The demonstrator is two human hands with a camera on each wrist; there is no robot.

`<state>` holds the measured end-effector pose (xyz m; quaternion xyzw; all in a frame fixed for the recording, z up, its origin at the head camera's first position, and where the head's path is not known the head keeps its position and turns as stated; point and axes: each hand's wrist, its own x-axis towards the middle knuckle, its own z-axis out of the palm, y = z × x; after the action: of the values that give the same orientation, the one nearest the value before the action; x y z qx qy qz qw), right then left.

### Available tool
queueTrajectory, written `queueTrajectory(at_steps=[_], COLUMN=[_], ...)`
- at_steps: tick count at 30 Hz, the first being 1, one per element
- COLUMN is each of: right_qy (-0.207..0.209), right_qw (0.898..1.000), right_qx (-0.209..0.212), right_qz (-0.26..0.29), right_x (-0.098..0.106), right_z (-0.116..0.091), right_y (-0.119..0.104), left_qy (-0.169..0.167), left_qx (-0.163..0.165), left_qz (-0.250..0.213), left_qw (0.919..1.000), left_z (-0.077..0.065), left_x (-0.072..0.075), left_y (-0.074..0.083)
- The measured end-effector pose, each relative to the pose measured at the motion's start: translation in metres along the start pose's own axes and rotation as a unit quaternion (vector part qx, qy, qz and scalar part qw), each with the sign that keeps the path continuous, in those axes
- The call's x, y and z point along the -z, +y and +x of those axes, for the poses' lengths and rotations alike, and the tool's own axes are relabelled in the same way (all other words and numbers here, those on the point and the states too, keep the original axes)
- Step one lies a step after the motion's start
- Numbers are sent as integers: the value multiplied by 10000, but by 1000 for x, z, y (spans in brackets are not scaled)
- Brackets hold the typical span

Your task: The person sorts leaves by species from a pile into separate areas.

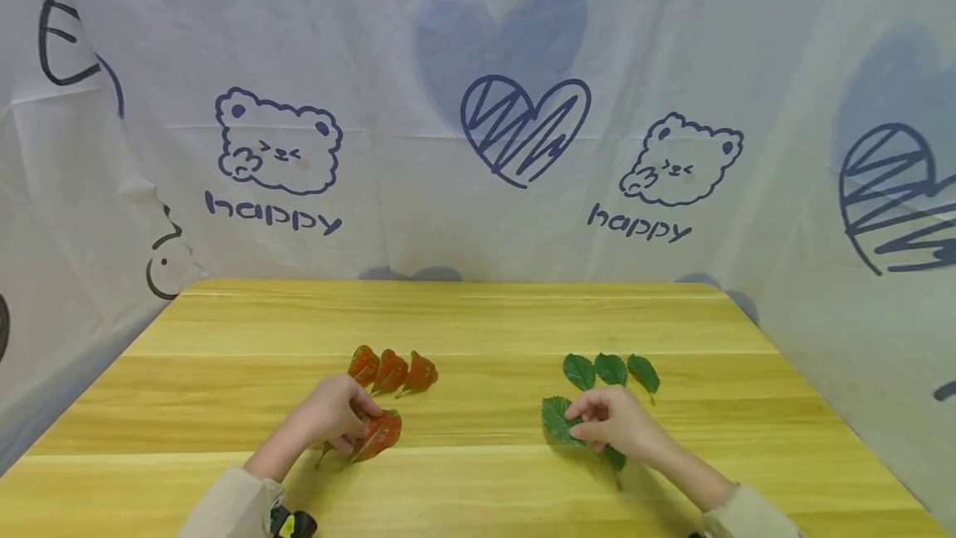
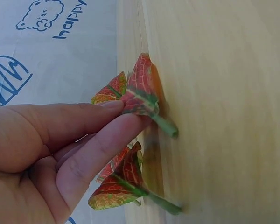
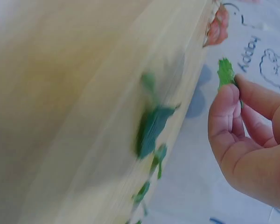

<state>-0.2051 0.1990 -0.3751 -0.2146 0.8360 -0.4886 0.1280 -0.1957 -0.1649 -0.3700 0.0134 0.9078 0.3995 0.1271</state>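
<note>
My left hand (image 1: pixel 339 413) pinches a red leaf (image 1: pixel 379 436) with green veins between thumb and fingertips, low over the table. Partly hidden by that hand, another red leaf (image 2: pixel 119 186) lies close by. Three more red leaves (image 1: pixel 392 372) form a row just behind. On the other side, my right hand (image 1: pixel 616 423) pinches a green leaf (image 1: pixel 556 420) with a toothed edge, held off the wood in the right wrist view. Beneath this hand a second green leaf (image 1: pixel 615 457) rests on the table. A row of three green leaves (image 1: pixel 611 369) lies beyond it.
The yellow wood-grain table (image 1: pixel 478 488) spreads under both hands. A pale cloth (image 1: pixel 403 148) printed with bears, hearts and the word "happy" hangs behind its far edge and along the sides.
</note>
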Motion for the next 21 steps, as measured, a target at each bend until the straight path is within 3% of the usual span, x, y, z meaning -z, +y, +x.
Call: queueTrajectory(at_steps=[8, 21], right_qy=[595, 912], right_qw=[9978, 9934], right_qx=[-217, -559], right_qz=[-189, -406], right_x=[23, 46], right_z=[-16, -34], right_y=[9, 28], left_qy=[-54, -12], left_qx=[-49, -67], left_qz=[21, 31], left_qw=[10000, 10000], left_z=[0, -1], left_x=[1, 1], left_y=[-1, -1])
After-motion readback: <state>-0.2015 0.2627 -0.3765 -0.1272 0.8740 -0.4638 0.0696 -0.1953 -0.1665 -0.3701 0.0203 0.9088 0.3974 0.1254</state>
